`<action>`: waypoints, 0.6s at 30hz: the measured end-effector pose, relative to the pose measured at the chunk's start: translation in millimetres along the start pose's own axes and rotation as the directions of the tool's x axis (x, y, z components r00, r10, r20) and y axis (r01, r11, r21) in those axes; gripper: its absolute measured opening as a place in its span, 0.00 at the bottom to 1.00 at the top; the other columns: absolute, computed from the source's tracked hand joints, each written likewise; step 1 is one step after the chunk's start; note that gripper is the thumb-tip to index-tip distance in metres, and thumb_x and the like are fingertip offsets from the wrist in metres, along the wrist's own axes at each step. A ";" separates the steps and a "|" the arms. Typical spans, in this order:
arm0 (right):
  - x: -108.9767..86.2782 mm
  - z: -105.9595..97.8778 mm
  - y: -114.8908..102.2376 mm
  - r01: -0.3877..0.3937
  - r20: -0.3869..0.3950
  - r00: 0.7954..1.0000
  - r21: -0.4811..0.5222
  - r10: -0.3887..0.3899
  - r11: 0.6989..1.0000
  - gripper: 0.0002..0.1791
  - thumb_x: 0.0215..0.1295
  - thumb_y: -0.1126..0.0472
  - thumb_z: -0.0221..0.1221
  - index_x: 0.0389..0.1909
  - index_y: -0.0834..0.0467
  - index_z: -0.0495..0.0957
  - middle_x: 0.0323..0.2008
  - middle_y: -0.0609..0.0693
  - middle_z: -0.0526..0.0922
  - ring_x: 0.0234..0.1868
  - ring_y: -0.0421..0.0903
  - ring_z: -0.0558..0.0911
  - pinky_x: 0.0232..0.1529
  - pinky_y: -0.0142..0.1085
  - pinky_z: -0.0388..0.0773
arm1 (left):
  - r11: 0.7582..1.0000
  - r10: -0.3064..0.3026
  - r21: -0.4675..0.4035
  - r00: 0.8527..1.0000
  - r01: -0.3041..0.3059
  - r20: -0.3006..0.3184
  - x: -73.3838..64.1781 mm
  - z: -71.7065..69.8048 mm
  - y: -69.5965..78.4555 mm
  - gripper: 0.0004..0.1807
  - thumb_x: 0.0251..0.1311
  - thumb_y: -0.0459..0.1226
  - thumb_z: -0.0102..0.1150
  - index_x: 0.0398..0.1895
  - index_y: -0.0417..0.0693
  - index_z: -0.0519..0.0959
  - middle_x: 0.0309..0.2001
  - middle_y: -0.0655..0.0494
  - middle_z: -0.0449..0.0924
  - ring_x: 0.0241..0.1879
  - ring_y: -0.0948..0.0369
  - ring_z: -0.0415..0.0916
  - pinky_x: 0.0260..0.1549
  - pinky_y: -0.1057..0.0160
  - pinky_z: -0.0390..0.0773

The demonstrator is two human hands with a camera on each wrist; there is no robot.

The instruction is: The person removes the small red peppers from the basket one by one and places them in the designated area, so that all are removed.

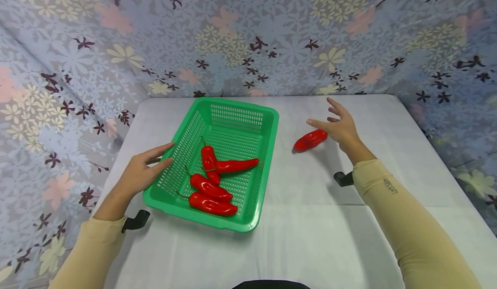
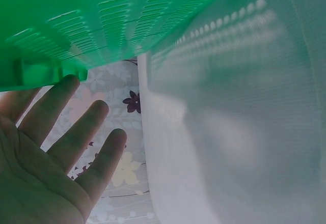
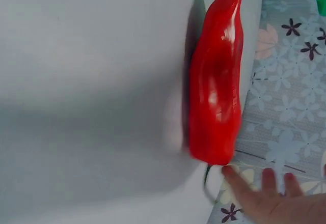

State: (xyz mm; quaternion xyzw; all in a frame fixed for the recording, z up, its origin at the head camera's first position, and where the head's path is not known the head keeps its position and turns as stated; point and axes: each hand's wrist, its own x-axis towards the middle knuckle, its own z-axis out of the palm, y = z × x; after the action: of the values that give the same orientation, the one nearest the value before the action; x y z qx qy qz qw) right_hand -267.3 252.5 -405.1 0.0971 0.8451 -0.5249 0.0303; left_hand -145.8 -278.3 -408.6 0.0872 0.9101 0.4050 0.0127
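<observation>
A green plastic basket (image 1: 270, 151) with slotted sides stands on the white table, left of centre. Inside lie several glossy red chili peppers (image 1: 213, 204) with thin stems. At the basket's left rim is my left hand (image 1: 137, 173); in the left wrist view its fingers (image 2: 79, 140) are extended, one fingertip at the basket's lower edge. One more red chili pepper (image 1: 310, 140) lies on the table right of the basket. My right hand (image 1: 342, 129) hovers by its stem end with spread fingers, holding nothing. In the right wrist view a fingertip appears close to the stem; contact is unclear.
The white table (image 1: 310, 237) carries the basket and the loose pepper. Floral cloth (image 1: 287, 30) rises behind the table and along both sides. Dark camera mounts (image 1: 343, 179) stick out from both wrists. A black rounded object (image 1: 272, 284) shows at the bottom edge.
</observation>
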 end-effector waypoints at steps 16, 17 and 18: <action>7.2 6.9 10.3 0.128 0.030 0.991 0.059 -0.130 0.990 0.55 0.53 0.46 0.76 0.79 0.34 0.54 0.78 0.44 0.55 0.76 0.52 0.58 0.67 0.58 0.65 | 1.000 0.010 0.002 1.000 -0.010 0.002 -0.1 -0.4 -0.8 0.28 0.73 0.48 0.56 0.73 0.54 0.71 0.70 0.46 0.68 0.61 0.36 0.72 0.54 0.35 0.74; 6.8 7.4 7.4 0.145 0.033 0.988 0.065 -0.148 0.987 0.55 0.53 0.47 0.76 0.79 0.34 0.54 0.78 0.44 0.55 0.75 0.52 0.59 0.66 0.58 0.66 | 1.000 0.009 0.006 1.000 -0.009 0.002 -0.2 -0.7 -0.8 0.28 0.73 0.49 0.56 0.73 0.54 0.71 0.70 0.46 0.68 0.61 0.37 0.72 0.54 0.36 0.75; 6.0 7.9 3.8 0.161 0.039 0.986 0.071 -0.164 0.984 0.55 0.53 0.47 0.76 0.79 0.34 0.55 0.78 0.44 0.56 0.75 0.52 0.60 0.65 0.58 0.67 | 1.000 0.007 0.008 1.000 -0.007 0.000 -0.4 -1.0 -1.0 0.28 0.73 0.49 0.56 0.73 0.54 0.71 0.70 0.47 0.68 0.61 0.37 0.72 0.54 0.36 0.75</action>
State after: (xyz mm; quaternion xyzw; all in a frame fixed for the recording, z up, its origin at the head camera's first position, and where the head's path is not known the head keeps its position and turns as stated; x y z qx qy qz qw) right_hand -272.8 247.9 -412.9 0.0170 0.8312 -0.5558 0.0029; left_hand -145.7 -279.8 -408.7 0.0903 0.9113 0.4016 0.0111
